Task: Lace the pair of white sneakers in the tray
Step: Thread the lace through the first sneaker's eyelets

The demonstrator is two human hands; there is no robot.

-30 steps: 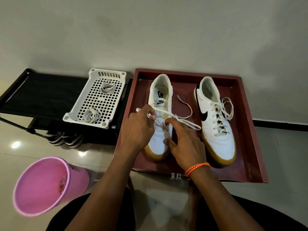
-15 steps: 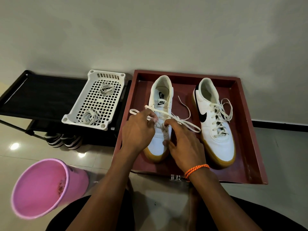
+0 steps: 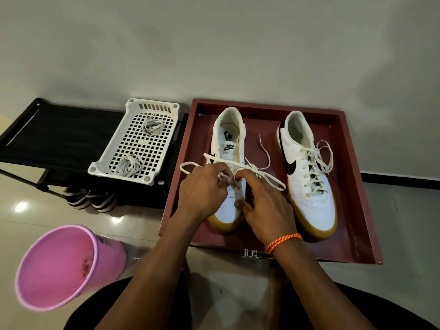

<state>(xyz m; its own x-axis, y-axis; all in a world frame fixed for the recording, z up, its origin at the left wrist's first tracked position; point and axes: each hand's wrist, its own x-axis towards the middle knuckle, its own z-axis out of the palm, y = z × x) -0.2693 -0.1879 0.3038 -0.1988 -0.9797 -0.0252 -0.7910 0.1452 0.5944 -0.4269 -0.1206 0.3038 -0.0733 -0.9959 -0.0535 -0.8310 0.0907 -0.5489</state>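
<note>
Two white sneakers with gum soles lie in a dark red tray (image 3: 354, 210). The right sneaker (image 3: 309, 201) is laced, its ends loose on top. The left sneaker (image 3: 229, 139) has a white lace (image 3: 269, 178) crossing its throat, one loop hanging off its left side and one end trailing to the right. My left hand (image 3: 202, 189) pinches the lace over the eyelets. My right hand (image 3: 264, 203), an orange cord on its wrist, pinches the lace beside it, fingers lying against the shoe's side. The hands hide the lower eyelets.
A white perforated basket (image 3: 112, 160) with two bundled laces sits on a black rack (image 3: 54, 136) left of the tray. Striped shoes (image 3: 90, 198) stand under the rack. A pink bucket (image 3: 57, 265) stands at the lower left. A wall rises behind the tray.
My hands have drawn closer together over the left sneaker's eyelets. The loop of lace on the left has grown longer and hangs further out over the tray's edge.
</note>
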